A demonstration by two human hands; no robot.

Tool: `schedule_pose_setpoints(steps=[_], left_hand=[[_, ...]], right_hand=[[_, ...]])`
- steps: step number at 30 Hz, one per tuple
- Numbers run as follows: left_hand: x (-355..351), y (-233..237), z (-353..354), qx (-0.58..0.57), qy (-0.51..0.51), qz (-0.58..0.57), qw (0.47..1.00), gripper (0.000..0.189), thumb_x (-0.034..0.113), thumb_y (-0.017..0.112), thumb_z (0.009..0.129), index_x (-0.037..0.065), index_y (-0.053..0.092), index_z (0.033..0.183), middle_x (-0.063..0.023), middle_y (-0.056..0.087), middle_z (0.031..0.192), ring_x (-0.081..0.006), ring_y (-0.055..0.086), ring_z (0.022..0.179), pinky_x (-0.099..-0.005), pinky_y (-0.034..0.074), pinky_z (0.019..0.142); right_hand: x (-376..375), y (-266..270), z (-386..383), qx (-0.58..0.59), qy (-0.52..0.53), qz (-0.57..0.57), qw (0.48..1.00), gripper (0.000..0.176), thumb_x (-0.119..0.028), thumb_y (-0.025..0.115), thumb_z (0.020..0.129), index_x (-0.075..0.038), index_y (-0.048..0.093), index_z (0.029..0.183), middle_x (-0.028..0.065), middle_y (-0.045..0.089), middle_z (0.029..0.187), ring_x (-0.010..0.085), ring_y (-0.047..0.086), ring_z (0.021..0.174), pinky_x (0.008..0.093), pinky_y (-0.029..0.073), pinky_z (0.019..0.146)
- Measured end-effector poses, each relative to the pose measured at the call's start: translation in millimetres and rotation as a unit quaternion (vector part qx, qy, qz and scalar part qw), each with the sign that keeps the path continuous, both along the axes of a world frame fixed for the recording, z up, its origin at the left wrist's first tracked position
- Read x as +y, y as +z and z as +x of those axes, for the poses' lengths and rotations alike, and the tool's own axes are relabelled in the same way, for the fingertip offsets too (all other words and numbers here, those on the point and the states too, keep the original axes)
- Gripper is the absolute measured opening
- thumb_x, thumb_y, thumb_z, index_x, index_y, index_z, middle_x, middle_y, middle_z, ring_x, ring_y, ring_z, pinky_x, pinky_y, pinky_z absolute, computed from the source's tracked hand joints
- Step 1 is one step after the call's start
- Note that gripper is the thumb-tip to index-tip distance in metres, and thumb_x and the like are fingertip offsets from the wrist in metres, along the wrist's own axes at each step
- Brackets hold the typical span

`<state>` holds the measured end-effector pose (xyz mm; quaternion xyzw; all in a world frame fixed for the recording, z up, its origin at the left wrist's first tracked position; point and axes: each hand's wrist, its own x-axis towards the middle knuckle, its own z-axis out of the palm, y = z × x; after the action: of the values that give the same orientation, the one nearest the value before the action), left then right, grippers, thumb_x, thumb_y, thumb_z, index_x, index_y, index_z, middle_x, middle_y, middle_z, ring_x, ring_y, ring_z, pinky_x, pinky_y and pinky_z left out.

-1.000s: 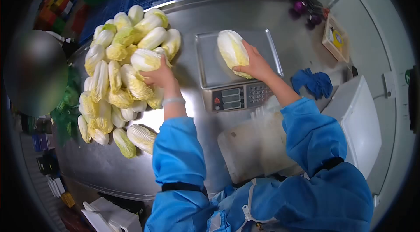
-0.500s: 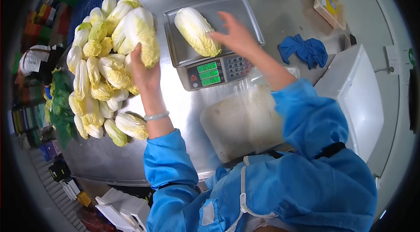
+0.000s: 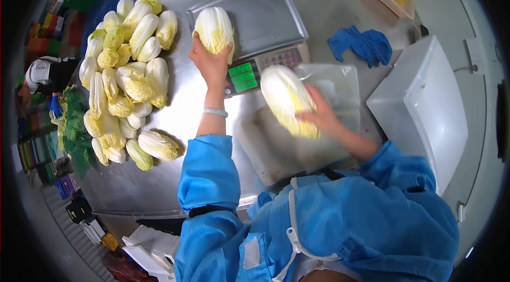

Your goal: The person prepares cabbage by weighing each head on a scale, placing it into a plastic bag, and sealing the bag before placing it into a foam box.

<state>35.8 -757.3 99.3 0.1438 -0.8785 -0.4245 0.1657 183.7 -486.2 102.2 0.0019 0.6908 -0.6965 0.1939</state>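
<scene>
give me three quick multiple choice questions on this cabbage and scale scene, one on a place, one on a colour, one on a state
1. Where is the left-hand cabbage?
A. at the left end of the scale tray
B. inside the white box
C. on the blue cloth

2. What colour are the lit digits on the scale display?
A. red
B. green
C. white

3. What is the right hand doing?
A. lying flat and empty
B. pressing the scale keys
C. fingers closed on the right-hand cabbage

Answers:
1 A: the left hand holds it at the tray's left edge.
2 B: the rows of digits glow green.
3 C: it grips that cabbage above the clear bag.
</scene>
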Motion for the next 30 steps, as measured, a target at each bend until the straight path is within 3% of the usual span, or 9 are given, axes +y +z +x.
schedule_pose_setpoints(steps=[4, 8, 10, 13, 16, 21, 24, 26, 30], left_hand=[[-10.4, -1.5, 50.1, 0.081, 0.019, -0.091, 0.992, 0.084, 0.028, 0.077, 0.077, 0.002, 0.032, 0.142, -0.0255, 0.031, 0.14, -0.0386, 0.033, 0.129, -0.0442, 0.031, 0.107], [-24.9, -51.6, 192.6, -0.055, 0.12, 0.212, 0.968, 0.048, 0.031, 0.054, 0.096, -0.004, 0.048, 0.129, -0.0148, 0.053, 0.12, -0.0233, 0.05, 0.114, -0.0346, 0.037, 0.101], [-28.9, -106.7, 278.1, -0.211, 0.18, 0.461, 0.843, 0.04, 0.032, 0.046, 0.097, 0.004, 0.057, 0.123, -0.0086, 0.06, 0.12, -0.0214, 0.057, 0.109, -0.0328, 0.045, 0.092], [18.6, -88.7, 333.7, -0.345, 0.033, 0.617, 0.707, 0.038, 0.028, 0.044, 0.099, 0.005, 0.054, 0.127, -0.0075, 0.06, 0.12, -0.0205, 0.059, 0.108, -0.0347, 0.048, 0.091], [49.9, -77.2, 328.8, -0.269, -0.017, 0.626, 0.732, 0.041, 0.029, 0.041, 0.101, 0.007, 0.046, 0.135, -0.0071, 0.057, 0.125, -0.02, 0.056, 0.111, -0.0369, 0.046, 0.093], [80.4, -72.1, 306.9, -0.224, -0.018, 0.635, 0.739, 0.047, 0.037, 0.04, 0.102, 0.011, 0.038, 0.141, -0.0055, 0.048, 0.135, -0.0201, 0.047, 0.123, -0.0373, 0.039, 0.101], [92.0, -60.7, 309.1, -0.215, -0.012, 0.651, 0.728, 0.05, 0.036, 0.042, 0.101, 0.013, 0.033, 0.144, -0.0065, 0.046, 0.136, -0.0217, 0.044, 0.125, -0.037, 0.037, 0.102], [101.6, -60.5, 307.3, -0.22, 0.006, 0.653, 0.725, 0.054, 0.033, 0.044, 0.101, 0.013, 0.027, 0.148, -0.0083, 0.043, 0.139, -0.024, 0.041, 0.128, -0.0371, 0.036, 0.104], [153.6, -28.5, 321.4, -0.133, -0.123, 0.216, 0.959, 0.065, 0.018, 0.045, 0.097, 0.01, 0.009, 0.151, -0.015, 0.022, 0.149, -0.0327, 0.033, 0.133, -0.0369, 0.033, 0.106]], right_hand=[[5.5, -0.4, 99.9, -0.053, 0.019, 0.159, 0.986, 0.088, -0.02, 0.075, 0.075, -0.003, 0.025, 0.145, 0.0203, 0.045, 0.137, 0.0296, 0.046, 0.127, 0.0383, 0.037, 0.105], [0.2, -33.2, 128.3, -0.009, 0.028, 0.3, 0.953, 0.092, -0.031, 0.077, 0.071, -0.005, 0.028, 0.144, 0.0246, 0.044, 0.135, 0.0374, 0.043, 0.127, 0.0423, 0.036, 0.105], [-2.9, -42.3, 128.9, 0.028, 0.028, 0.322, 0.946, 0.088, -0.031, 0.077, 0.072, -0.006, 0.031, 0.143, 0.0243, 0.044, 0.134, 0.0376, 0.041, 0.127, 0.0427, 0.036, 0.104], [18.2, -40.7, 127.1, 0.151, 0.017, 0.344, 0.927, 0.072, -0.03, 0.074, 0.076, -0.005, 0.042, 0.135, 0.024, 0.047, 0.13, 0.0368, 0.045, 0.121, 0.043, 0.04, 0.099], [71.8, -32.8, 92.1, 0.161, -0.188, 0.291, 0.924, 0.045, -0.03, 0.07, 0.082, -0.002, 0.058, 0.116, 0.0168, 0.06, 0.115, 0.0297, 0.06, 0.099, 0.04, 0.051, 0.08], [58.1, -37.5, 52.4, -0.212, 0.076, 0.124, 0.966, 0.05, -0.038, 0.069, 0.083, 0.001, 0.059, 0.112, 0.0138, 0.062, 0.113, 0.0188, 0.062, 0.089, 0.035, 0.054, 0.067], [-10.2, -97.7, 79.8, 0.025, 0.1, 0.278, 0.955, 0.081, -0.046, 0.071, 0.079, 0.004, 0.04, 0.135, 0.0173, 0.057, 0.119, 0.0267, 0.058, 0.107, 0.0391, 0.048, 0.089], [-28.9, -75.9, 90.7, -0.045, 0.059, 0.267, 0.961, 0.084, -0.044, 0.072, 0.079, 0.006, 0.036, 0.136, 0.0191, 0.055, 0.123, 0.0299, 0.053, 0.115, 0.0388, 0.042, 0.097], [0.5, -30.1, 116.8, -0.015, -0.04, 0.069, 0.997, 0.08, -0.037, 0.071, 0.08, 0.006, 0.035, 0.137, 0.0189, 0.054, 0.125, 0.0303, 0.051, 0.119, 0.0376, 0.04, 0.102]])
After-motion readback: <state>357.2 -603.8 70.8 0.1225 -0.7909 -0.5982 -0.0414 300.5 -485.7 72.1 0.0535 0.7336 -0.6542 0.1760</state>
